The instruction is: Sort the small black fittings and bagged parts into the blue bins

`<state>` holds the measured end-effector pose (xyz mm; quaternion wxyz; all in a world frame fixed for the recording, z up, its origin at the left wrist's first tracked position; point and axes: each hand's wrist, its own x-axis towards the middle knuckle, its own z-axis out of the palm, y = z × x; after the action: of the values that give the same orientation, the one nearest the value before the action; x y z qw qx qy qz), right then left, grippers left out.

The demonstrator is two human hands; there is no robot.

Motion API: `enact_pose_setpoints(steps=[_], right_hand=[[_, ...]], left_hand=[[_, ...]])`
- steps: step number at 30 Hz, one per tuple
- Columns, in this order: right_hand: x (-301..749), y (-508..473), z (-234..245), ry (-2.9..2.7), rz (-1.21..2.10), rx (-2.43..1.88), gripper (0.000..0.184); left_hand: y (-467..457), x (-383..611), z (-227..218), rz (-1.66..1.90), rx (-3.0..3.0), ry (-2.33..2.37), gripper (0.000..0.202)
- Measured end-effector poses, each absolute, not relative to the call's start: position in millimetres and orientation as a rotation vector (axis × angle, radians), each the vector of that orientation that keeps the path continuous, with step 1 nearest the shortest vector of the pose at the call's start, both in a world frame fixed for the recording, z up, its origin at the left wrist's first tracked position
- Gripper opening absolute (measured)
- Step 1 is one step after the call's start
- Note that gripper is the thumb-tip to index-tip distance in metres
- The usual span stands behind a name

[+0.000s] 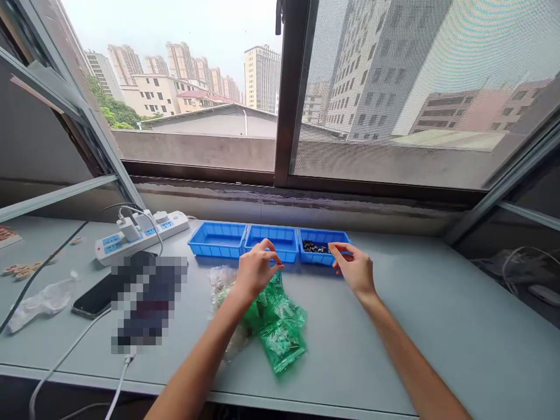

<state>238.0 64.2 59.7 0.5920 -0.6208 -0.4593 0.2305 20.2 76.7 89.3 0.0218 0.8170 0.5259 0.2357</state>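
Note:
Three blue trays sit in a row near the window: the left tray [217, 240], the middle tray [272, 239], and the right tray [322, 240], which holds small dark parts [315, 247]. My left hand [255, 269] hovers in front of the middle tray with fingers curled in a pinch; what it holds is too small to name. My right hand [353, 267] rests at the front edge of the right tray, fingers bent toward it. Green plastic bags [280, 318] of small parts lie on the table under my left forearm, beside a clear bag [221, 280].
A white power strip [140, 233] with plugs and cables lies at the left, with a black phone [94, 297] and a crumpled clear bag [41, 303] near it. The grey table [437, 326] runs under a window. More cables lie at the far right [520, 268].

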Motion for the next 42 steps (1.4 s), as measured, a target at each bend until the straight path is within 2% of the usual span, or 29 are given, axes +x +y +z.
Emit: enact_pose_setpoints(steps=[11, 21, 25, 28, 34, 39, 42], right_hand=[[242.2, 61.8, 56.4, -1.201, 0.355, -1.540, 0.050], [241.8, 62.3, 53.3, -1.212, 0.261, -1.575, 0.042], [240.8, 63.8, 53.4, -1.219, 0.358, -1.492, 0.042], [236.6, 59.6, 58.7, -1.322, 0.417, -1.464, 0.040], [220.4, 36.1, 74.3, -2.036, 0.720, -1.436, 0.026], [206.4, 24.7, 76.7, -2.295, 0.835, -1.415, 0.054], [202.2, 25.4, 75.3, -2.336, 0.797, -1.456, 0.052]], left_hand=[[80.6, 18.9, 84.2, 0.688, 2.481, 1.657, 0.020], [76.3, 21.2, 88.1, 0.354, 2.574, 1.509, 0.030], [75.0, 22.6, 88.5, 0.302, 2.594, 1.491, 0.033], [74.4, 23.5, 88.9, 0.368, 2.598, 1.511, 0.026], [74.8, 23.0, 88.5, 0.609, 2.666, 1.523, 0.024], [77.3, 23.3, 85.9, 0.612, 2.702, 1.549, 0.019], [78.6, 23.2, 83.5, 0.582, 2.722, 1.516, 0.018]])
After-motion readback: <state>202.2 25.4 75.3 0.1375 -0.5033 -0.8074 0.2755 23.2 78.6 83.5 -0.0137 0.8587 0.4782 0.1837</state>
